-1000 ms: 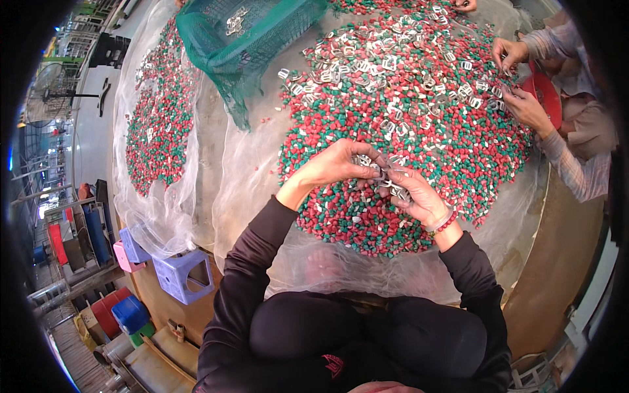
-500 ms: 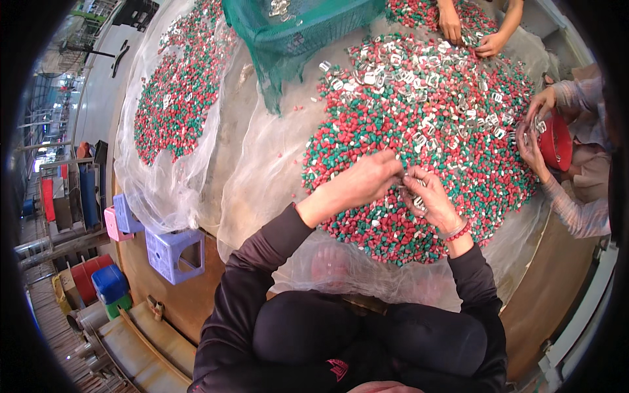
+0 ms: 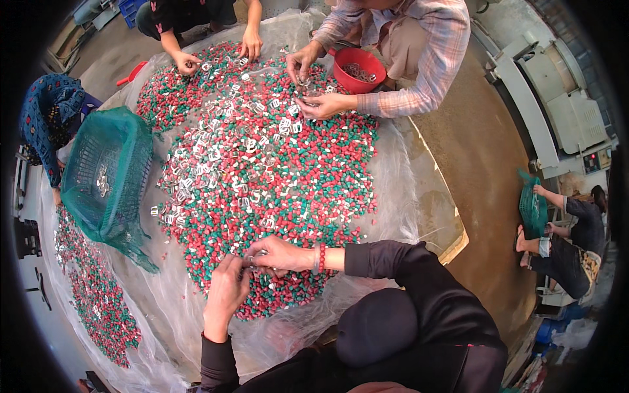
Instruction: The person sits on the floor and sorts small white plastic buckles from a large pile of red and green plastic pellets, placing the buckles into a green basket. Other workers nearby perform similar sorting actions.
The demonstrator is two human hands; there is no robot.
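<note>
Work platform (image 3: 436, 203), pale, is draped w/ translucent mesh sheet (image 3: 396, 170); brown floor (image 3: 498, 216) to the R. Progress, est.: part-way. Some metal pcs sit in netted basket (image 3: 134, 157) and red pan (image 3: 344, 78); many loose buckles (image 3: 286, 126) lie on chip heap (image 3: 314, 177), esp. centre and far side, so much looks left. L hand (image 3: 227, 285) and R hand (image 3: 283, 254) meet at fingertips over heap's near part. R appears closed on held buckle (image 3: 251, 261), mostly hidden, qty unclear; whether L grips anything, can't tell. Materials: chips small, matt, pebble-like, mixed red/green/white. Buckles flat, silvery, approx. rectangular w/ crossbar. Basket lattice-walled, lined w/ soft green net. Pan smooth, round, prob. plastic. Sheet thin, gauzy, creased at near edge.
</note>
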